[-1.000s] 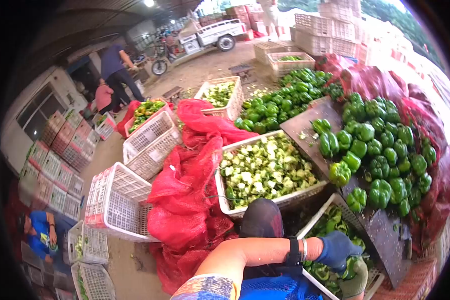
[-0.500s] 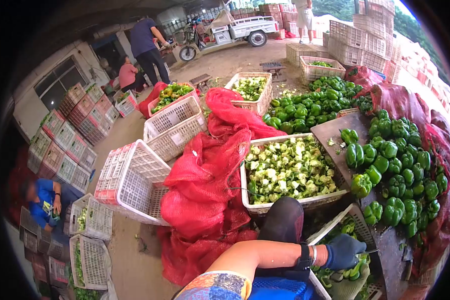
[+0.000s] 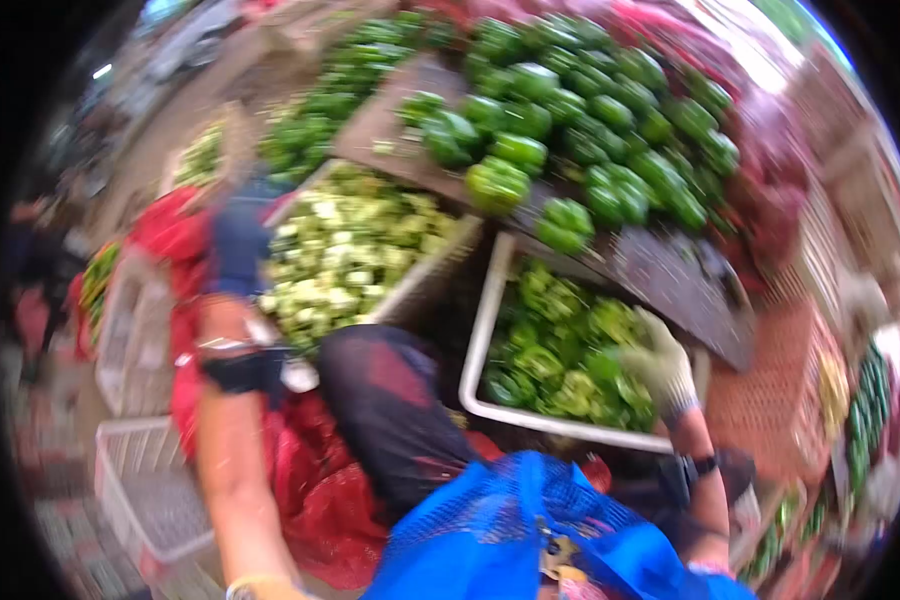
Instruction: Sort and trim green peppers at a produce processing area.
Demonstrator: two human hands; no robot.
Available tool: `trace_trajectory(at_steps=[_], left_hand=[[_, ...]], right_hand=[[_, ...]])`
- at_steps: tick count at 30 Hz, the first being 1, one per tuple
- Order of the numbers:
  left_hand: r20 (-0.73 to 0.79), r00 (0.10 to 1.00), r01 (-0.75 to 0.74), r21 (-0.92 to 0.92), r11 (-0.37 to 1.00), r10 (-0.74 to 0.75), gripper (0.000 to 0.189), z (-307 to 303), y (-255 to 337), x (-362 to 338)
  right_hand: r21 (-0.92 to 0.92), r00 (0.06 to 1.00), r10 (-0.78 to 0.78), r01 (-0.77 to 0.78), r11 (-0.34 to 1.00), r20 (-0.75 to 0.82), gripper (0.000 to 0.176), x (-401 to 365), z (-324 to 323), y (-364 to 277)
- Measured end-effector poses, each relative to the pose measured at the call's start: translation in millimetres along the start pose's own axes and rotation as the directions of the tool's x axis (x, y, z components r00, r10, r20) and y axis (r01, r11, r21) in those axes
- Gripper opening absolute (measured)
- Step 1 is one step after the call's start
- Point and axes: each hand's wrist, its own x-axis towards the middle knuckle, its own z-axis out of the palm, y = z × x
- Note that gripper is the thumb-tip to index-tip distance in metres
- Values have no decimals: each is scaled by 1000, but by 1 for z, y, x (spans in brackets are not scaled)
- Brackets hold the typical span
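Observation:
My left hand [image 3: 238, 240], in a dark blue glove, is smeared by motion at the left edge of a crate [image 3: 450, 265] of pale pepper cores [image 3: 345, 240]. Its fingers are too blurred to read. My right hand [image 3: 662, 368], in a whitish glove, reaches into a white crate [image 3: 480, 365] of cut green peppers [image 3: 560, 345]. Its thumb and fingers are apart, at the right side of the cut peppers. Whole green peppers [image 3: 620, 190] lie heaped on a dark board [image 3: 670, 285] beyond this crate.
Red mesh netting [image 3: 335, 530] lies beside my knee [image 3: 385, 390]. Pale crates [image 3: 135, 340] stand on the left, one tipped over. An orange-red crate [image 3: 785, 390] and long green vegetables [image 3: 867, 415] are at the right. More green peppers [image 3: 355, 80] are piled farther back.
My view has swung right and down. My left hand has moved from the cut-pepper crate to the left side of the core crate. My right hand now shows clearly.

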Motion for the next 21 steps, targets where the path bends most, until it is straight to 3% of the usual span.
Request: trace_trajectory(at_steps=[1, 2, 3, 5, 7, 9, 10, 11, 13, 15, 17, 20, 21], left_hand=[[-80, 978, 163, -296, 941, -194, 35, -14, -8, 15], [-104, 940, 223, -529, 819, -324, 36, -24, -14, 25], [-84, 923, 223, -681, 698, -376, 37, -23, -17, 30], [93, 936, 251, -852, 459, -339, 39, 5, -15, 16], [273, 929, 338, -902, 269, -252, 42, 75, 7, -24], [387, 817, 553, -734, 395, -427, 47, 126, 59, -79], [449, 791, 605, -674, 424, -415, 46, 141, 64, -92], [514, 736, 672, -638, 377, -441, 43, 152, 67, -100], [568, 684, 726, -591, 351, -458, 46, 166, 68, -105], [565, 693, 719, -586, 373, -448, 44, 174, 81, -98], [575, 702, 712, -577, 399, -421, 43, 184, 86, -90], [622, 687, 726, -562, 396, -376, 47, 200, 88, -90], [644, 673, 736, -531, 419, -364, 48, 203, 89, -90]], right_hand=[[49, 994, 107, -106, 993, -28, 67, 1, -3, -3], [1, 992, 108, -108, 994, -63, 64, 8, 1, 5], [-34, 991, 85, -89, 995, -107, 67, 18, 4, 10], [-30, 977, -7, 1, 1000, -214, 68, 38, 17, 18], [-162, 940, -112, 61, 985, -321, 69, 59, 24, 2], [-405, 864, -331, 167, 899, -379, 72, 92, 24, -4], [-491, 808, -444, 227, 841, -387, 73, 109, 22, -11], [-574, 738, -557, 282, 768, -382, 75, 127, 21, -19], [-478, 816, -391, 165, 863, -425, 80, 156, 18, -57], [-325, 898, -215, 86, 942, -385, 89, 208, 8, -49], [-214, 922, -112, 33, 976, -371, 89, 251, 11, -23], [-117, 927, -130, 95, 989, -351, 74, 235, 8, -35], [72, 950, -104, 130, 989, -294, 68, 228, 6, -33]])
